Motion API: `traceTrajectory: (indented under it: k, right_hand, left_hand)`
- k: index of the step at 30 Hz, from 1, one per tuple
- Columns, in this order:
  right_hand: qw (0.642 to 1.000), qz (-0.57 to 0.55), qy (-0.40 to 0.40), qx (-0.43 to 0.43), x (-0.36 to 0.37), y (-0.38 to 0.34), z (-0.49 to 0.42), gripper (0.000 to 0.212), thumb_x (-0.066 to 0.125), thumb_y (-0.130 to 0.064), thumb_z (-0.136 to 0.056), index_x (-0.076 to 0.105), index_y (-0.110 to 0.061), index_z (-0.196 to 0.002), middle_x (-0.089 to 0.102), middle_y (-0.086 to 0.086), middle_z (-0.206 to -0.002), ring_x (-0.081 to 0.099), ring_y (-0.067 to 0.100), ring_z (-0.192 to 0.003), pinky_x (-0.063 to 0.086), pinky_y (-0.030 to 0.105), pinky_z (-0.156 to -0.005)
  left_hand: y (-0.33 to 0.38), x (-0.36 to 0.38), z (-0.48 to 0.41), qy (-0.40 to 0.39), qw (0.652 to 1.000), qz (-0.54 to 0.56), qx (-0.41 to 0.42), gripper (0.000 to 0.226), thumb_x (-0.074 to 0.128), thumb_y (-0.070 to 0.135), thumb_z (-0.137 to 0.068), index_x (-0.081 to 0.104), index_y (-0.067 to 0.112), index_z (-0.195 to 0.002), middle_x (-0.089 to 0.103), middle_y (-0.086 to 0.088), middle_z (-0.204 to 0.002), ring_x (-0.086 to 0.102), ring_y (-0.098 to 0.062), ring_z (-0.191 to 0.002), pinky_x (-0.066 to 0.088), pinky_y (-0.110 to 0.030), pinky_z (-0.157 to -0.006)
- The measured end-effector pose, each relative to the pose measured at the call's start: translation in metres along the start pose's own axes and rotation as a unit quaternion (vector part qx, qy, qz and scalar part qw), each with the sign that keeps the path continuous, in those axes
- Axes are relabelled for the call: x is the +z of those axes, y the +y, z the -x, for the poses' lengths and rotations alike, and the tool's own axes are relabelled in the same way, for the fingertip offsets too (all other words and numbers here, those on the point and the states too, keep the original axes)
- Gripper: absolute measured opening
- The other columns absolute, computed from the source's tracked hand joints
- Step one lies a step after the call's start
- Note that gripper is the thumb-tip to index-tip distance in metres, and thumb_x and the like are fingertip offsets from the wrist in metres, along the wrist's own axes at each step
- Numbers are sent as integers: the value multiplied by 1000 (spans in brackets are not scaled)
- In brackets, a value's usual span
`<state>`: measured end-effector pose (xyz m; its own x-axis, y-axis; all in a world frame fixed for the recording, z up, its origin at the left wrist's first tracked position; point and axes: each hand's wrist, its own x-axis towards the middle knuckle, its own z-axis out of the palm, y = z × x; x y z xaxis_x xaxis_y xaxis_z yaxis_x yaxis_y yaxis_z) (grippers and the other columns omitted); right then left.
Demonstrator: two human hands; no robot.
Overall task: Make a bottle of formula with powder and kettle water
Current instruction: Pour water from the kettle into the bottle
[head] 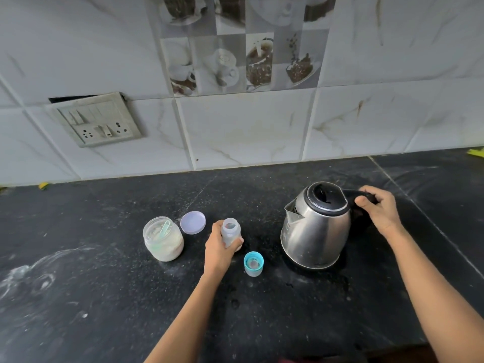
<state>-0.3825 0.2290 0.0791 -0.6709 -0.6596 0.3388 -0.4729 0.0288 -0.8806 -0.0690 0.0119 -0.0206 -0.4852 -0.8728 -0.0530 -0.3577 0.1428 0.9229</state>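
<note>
- High on the tiled wall (pixel 235 132), at 10 o'clock from the bottle: grey switch plate (pixel 95 119) with sockets.
- Dark speckled tabletop (pixel 104 297), marked with pale powdery smears toward its 8 o'clock corner.
- Clear jar (pixel 163 247) of pale powder, upright and open, at 9 o'clock from the bottle, near but apart from the hand; pale green scoop (pixel 165 230) leaning inside.
- Round lilac lid (pixel 192 222), flat on the tabletop, just beside the jar at its 1 o'clock, between jar and bottle.
- Left hand (pixel 218 248) wrapped round the small clear bottle (pixel 230 230), thumb across the front; bottle upright, mouth open and without cap, bottom hidden by the hand; filling not possible to tell.
- Teal cap (pixel 253 263) with a pale teat part inside, standing alone at 5 o'clock from the bottle, near it but not touching.
- Steel kettle (pixel 317 231) at 3 o'clock from the bottle, well apart, black lid on top, spout turned toward 9 o'clock; resting on the tabletop or lifted a little: cannot tell.
- Right hand (pixel 381 209) clamped on the black handle (pixel 357 193) at the kettle's 3 o'clock side, fingers curled over the top.
- Both hands well apart, each one holding its own thing.
- Small yellow-green scrap (pixel 476 152) at the far 2 o'clock edge of the tabletop.
</note>
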Motion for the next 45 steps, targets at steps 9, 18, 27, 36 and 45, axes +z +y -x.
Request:
traceTrajectory:
  k: [9,18,27,36,45]
  right_hand:
    - [996,-38,79,-8,22,-2,10,11,74,-45,-70,70,-36,-67,60,-15,-55,50,-1,-52,39,11,-52]
    - [993,67,90,-45,40,-22,7,17,84,-14,-74,68,-13,-71,63,-5,-58,56,-2,-57,41,9,-57]
    - [992,109,56,-35,61,-58,-1,29,80,-47,-65,71,-22,-73,67,-4,-65,59,8,-61,45,19,-60]
    - [985,167,15,-43,81,-85,-9,27,85,-46,-64,66,-28,-64,63,-5,-58,58,14,-61,41,24,-54]
    - [978,201,-16,-56,99,-104,-13,35,82,-49,-62,66,-18,-63,61,2,-55,58,23,-57,42,30,-56]
  left_hand:
    - [1,7,-8,-23,1000,-9,9,52,80,23,-78,49,37,-117,63,21,-109,58,15,-94,45,-7,-71]
    - [3,5,-11,-47,998,-27,25,53,80,28,-75,51,39,-118,64,21,-112,60,6,-100,47,-18,-83]
    - [15,-3,-12,-61,996,-41,53,55,80,33,-74,51,39,-120,65,20,-114,61,-6,-107,51,-32,-95]
    - [15,-18,-10,-57,996,-48,57,55,80,33,-71,53,38,-119,65,21,-110,62,-9,-104,51,-34,-92]
    - [16,-28,-7,-60,995,-67,53,55,80,35,-69,48,48,-112,60,29,-100,61,-6,-100,52,-34,-89]
